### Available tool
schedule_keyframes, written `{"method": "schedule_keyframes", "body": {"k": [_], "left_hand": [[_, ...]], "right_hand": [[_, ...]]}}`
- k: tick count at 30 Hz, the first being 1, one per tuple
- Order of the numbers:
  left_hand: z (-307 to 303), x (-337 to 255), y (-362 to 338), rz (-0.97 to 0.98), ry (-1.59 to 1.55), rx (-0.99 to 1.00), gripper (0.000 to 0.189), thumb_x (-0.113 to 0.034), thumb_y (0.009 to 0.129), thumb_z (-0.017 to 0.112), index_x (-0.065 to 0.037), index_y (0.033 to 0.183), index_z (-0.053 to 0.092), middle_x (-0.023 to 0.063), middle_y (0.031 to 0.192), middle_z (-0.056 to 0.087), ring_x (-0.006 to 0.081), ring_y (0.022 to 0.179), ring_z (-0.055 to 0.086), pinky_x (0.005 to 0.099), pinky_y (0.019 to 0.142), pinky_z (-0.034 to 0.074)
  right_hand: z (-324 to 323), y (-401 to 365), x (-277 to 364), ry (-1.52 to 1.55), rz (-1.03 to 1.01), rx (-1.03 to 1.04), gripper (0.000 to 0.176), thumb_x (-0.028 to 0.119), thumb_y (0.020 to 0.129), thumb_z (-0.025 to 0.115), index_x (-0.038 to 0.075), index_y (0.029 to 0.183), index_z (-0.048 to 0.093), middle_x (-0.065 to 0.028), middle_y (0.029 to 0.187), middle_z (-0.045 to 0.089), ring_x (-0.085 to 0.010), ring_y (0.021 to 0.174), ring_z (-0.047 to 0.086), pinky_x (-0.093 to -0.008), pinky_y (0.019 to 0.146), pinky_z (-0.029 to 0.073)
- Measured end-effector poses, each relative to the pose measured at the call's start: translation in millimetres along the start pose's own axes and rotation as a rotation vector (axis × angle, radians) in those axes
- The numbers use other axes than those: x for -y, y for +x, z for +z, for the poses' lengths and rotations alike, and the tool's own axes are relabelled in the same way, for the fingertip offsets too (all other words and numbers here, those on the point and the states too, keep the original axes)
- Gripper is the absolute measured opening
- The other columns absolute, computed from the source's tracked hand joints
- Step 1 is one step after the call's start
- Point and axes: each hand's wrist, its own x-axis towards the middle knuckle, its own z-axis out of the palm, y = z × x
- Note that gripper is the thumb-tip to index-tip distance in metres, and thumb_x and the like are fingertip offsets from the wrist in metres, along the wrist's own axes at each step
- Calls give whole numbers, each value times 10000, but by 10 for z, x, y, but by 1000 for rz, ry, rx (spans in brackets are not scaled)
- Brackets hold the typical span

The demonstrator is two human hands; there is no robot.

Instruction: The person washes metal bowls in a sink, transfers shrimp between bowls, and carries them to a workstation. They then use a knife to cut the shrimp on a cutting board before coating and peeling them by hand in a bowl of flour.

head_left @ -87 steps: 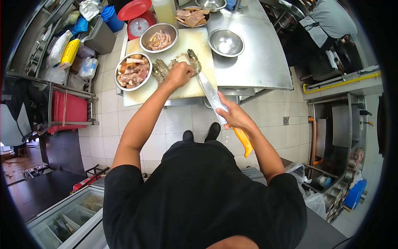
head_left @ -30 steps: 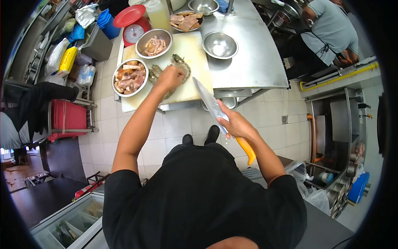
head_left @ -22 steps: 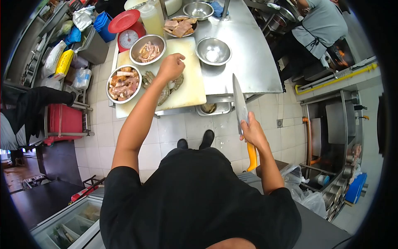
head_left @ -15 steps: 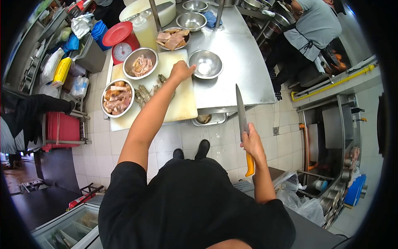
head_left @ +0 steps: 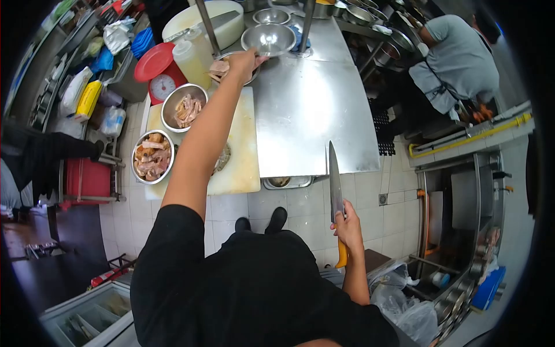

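Note:
My left hand (head_left: 245, 62) reaches across the cutting board to the far end of the table, fingers closed at the near rim of a steel bowl (head_left: 269, 39). It partly covers a bowl of meat pieces (head_left: 219, 68) below it. Low at my right side, my right hand (head_left: 348, 226) grips a long knife (head_left: 335, 179) by its yellow handle, blade pointing away from me. On the white cutting board (head_left: 240, 173) lie grey prawns (head_left: 222, 159), mostly hidden under my left arm.
Two steel bowls of cut meat, one nearer (head_left: 153, 157) and one farther (head_left: 184, 108), stand at the board's left. Behind are a red scale (head_left: 163, 84) and a squeeze bottle (head_left: 188, 61). Metal posts (head_left: 306, 26) rise from the table. A co-worker (head_left: 457, 63) bends at the right.
My left hand has moved forward, taking the steel bowl from beside the board to the other bowls at the back. The knife has dropped slightly lower in view, still in my right hand.

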Motion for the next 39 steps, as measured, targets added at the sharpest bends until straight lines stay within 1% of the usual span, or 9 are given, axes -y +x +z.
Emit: {"method": "schedule_keyframes", "body": {"k": [2,5,7,9,13,21,32,37,39], "left_hand": [[-16,-133,23,1,-92,-15,265,-265,908,584,-23,1011,555,78,846,623,121,718,620,230,546,478],[-192,-223,-261,177,-76,85,338,-306,915,603,-34,1097,515,79,918,613,138,865,633,223,605,469],[-375,-238,-614,251,-105,12,289,-242,890,631,-7,1048,572,72,887,670,115,775,641,225,607,474],[-724,-207,-1038,364,107,67,311,-250,909,617,-7,1097,569,66,950,653,104,789,616,199,598,437],[-1388,-83,-2012,358,154,-171,286,-264,912,610,-33,1081,615,42,938,667,63,695,571,172,538,388],[-2371,712,-3280,183,131,-507,250,-232,909,614,-14,1030,630,27,843,654,42,608,488,165,523,350],[-2329,1018,-3389,95,-34,-393,220,-186,908,605,-12,1042,612,27,846,644,41,603,478,173,502,332],[-2554,1096,-3533,47,-39,-346,215,-164,905,600,-6,1051,605,35,848,644,47,614,481,177,522,346],[-2691,1162,-3615,32,23,-380,190,-157,904,602,-7,1021,614,42,845,646,54,618,484,184,535,357]], "right_hand": [[-3,65,72,-6,5,45,427,97,919,456,2,1334,419,-109,891,554,-123,577,577,-264,477,471],[16,267,173,-123,-184,68,406,96,909,485,26,1309,468,-126,872,537,-172,649,584,-292,578,488],[77,525,253,-335,-453,79,384,90,888,515,45,1270,518,-157,897,525,-242,743,576,-331,697,481],[164,706,552,-410,-520,114,379,86,876,522,53,1254,531,-169,922,523,-270,769,565,-347,723,473],[555,1123,1063,-541,-700,154,365,97,857,541,57,1220,545,-187,980,521,-321,810,579,-400,750,474],[1452,1461,1754,-819,-761,190,282,169,868,563,2,1093,523,-268,1044,496,-430,875,589,-485,767,496],[2462,1461,2006,-1007,-806,54,415,272,846,638,-4,1115,484,-247,1106,500,-438,929,582,-473,778,523],[2387,1416,2109,-1029,-864,245,282,266,870,591,20,1005,616,-224,1027,593,-394,919,603,-461,807,505],[2226,1657,2204,-874,-874,168,277,292,892,550,45,863,672,-223,877,646,-396,834,618,-470,773,484]]}}
